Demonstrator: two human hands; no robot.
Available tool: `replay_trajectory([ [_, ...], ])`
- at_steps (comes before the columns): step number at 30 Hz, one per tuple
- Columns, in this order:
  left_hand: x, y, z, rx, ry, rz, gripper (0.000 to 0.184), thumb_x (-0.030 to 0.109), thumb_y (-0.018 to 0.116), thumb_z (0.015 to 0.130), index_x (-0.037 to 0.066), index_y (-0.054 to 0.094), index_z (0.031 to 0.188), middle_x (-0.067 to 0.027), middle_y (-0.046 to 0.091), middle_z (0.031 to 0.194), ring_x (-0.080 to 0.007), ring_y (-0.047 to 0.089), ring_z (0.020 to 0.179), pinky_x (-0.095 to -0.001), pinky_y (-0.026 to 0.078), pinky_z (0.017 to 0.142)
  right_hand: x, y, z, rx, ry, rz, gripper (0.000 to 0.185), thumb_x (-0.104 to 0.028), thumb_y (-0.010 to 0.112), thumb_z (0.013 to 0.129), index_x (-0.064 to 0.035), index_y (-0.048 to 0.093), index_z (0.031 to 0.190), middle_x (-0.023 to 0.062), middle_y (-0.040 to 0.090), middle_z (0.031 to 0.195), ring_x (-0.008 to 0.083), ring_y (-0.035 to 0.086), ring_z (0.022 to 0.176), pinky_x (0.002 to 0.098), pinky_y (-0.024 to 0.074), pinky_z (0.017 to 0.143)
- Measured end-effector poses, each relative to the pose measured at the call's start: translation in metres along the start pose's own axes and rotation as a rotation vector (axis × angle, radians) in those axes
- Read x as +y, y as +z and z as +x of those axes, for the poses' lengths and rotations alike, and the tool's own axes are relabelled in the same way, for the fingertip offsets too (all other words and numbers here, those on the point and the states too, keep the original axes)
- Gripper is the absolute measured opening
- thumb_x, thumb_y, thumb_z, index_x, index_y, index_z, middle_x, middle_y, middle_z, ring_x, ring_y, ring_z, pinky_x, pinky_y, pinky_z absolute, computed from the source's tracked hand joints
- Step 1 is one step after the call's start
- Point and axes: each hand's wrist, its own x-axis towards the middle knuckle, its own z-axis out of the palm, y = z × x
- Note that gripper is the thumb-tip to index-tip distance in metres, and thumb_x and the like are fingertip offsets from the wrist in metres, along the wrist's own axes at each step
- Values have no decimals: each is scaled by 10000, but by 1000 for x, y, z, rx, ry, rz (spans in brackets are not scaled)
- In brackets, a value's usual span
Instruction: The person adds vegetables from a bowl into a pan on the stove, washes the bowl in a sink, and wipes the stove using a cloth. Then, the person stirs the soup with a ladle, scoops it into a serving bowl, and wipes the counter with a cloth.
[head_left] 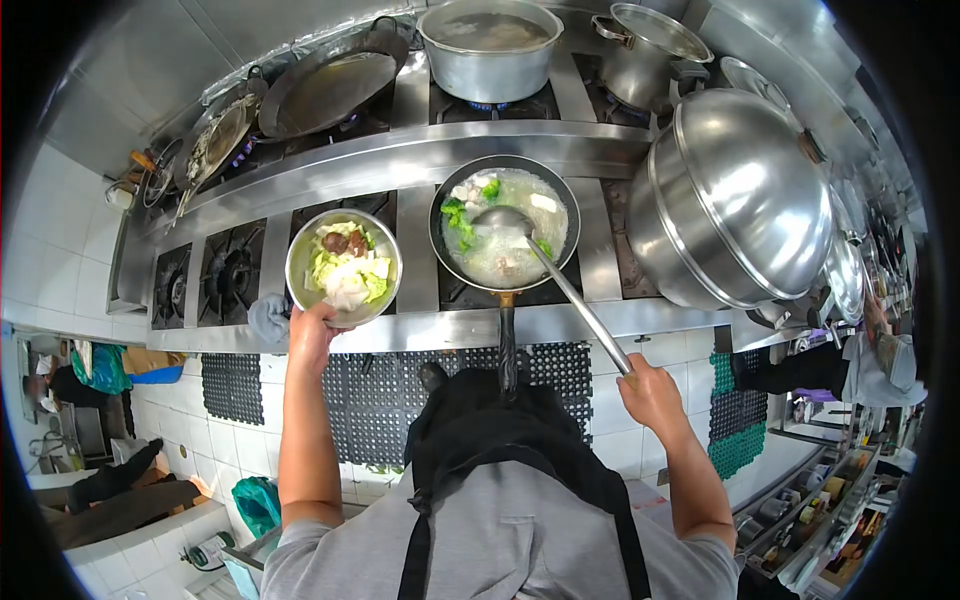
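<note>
- Two bare hands, each holding one vessel or tool at the range's front edge.
- One left hand (313, 335): pinching the near rim of the bowl, thumb lapping over the lip; the other fingers are mostly hiding beneath, their spread impossible to tell.
- One stainless-steel mixing bowl (297, 264): sitting left of the pan, near the front edge; carrying two brown lumps (357, 243), pale-green cabbage leaves (378, 272) and a whitish portion.
- One right hand (652, 388): closing its fingers around the ladle's handle end, out beyond the front edge.
- One long-handled ladle (577, 301): slanting over the pan's near-right rim, its cup lying in the broth.
- One black frying pan (574, 226): standing over a front burner, its single handle (507, 350) projecting past the edge towards the apron; containing cloudy liquid and at least three broccoli pieces (490, 188).
- One steel divider (418, 250): separating bowl and pan, giving a narrow gap.
- Two burner grates (231, 272): showing left of the bowl.
- One domed lid (745, 200): bulking close on the right, limiting sideways room.
- One grey cloth (268, 318): lying just beside the bowl.
</note>
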Motion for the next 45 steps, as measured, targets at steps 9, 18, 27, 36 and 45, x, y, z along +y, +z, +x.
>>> replay_trajectory([
  [9, 13, 101, 66, -199, 433, 422, 537, 29, 467, 789, 17, 364, 1316, -222, 607, 1072, -320, 649, 894, -407, 565, 665, -1, -35, -23, 29, 112, 241, 254, -162, 674, 795, -45, 558, 988, 208, 626, 713, 447, 604, 737, 509, 455, 633],
  [18, 8, 198, 57, -272, 834, 1319, 564, 73, 491, 810, 64, 332, 1351, -279, 556, 1179, -460, 628, 870, -523, 506, 765, 26, -20, -40, 154, -1, 11, 271, -146, 633, 787, -50, 518, 1013, 219, 628, 681, 435, 615, 652, 530, 491, 613],
  [27, 4, 213, 65, -146, 1235, 1476, 543, 107, 502, 850, 81, 352, 1372, -225, 484, 1311, -387, 647, 867, -477, 545, 726, 30, -13, -52, 195, 39, 116, 274, -132, 638, 784, -36, 536, 1019, 220, 628, 680, 437, 615, 658, 529, 496, 622],
  [36, 10, 182, 76, 13, 601, 407, 601, -34, 413, 782, 83, 313, 1363, -249, 557, 1177, -386, 650, 890, -428, 550, 743, 3, -8, -39, -153, 140, 481, 274, -196, 699, 777, -8, 570, 930, 233, 634, 772, 416, 626, 751, 450, 484, 652],
  [45, 12, 120, 47, -94, -187, -622, 393, -9, 369, 837, -134, 400, 1208, -285, 554, 1101, -376, 614, 954, -380, 548, 782, 15, -18, -15, -58, -11, 163, 345, -201, 674, 790, -46, 550, 1072, 248, 641, 810, 457, 605, 811, 527, 473, 727],
])
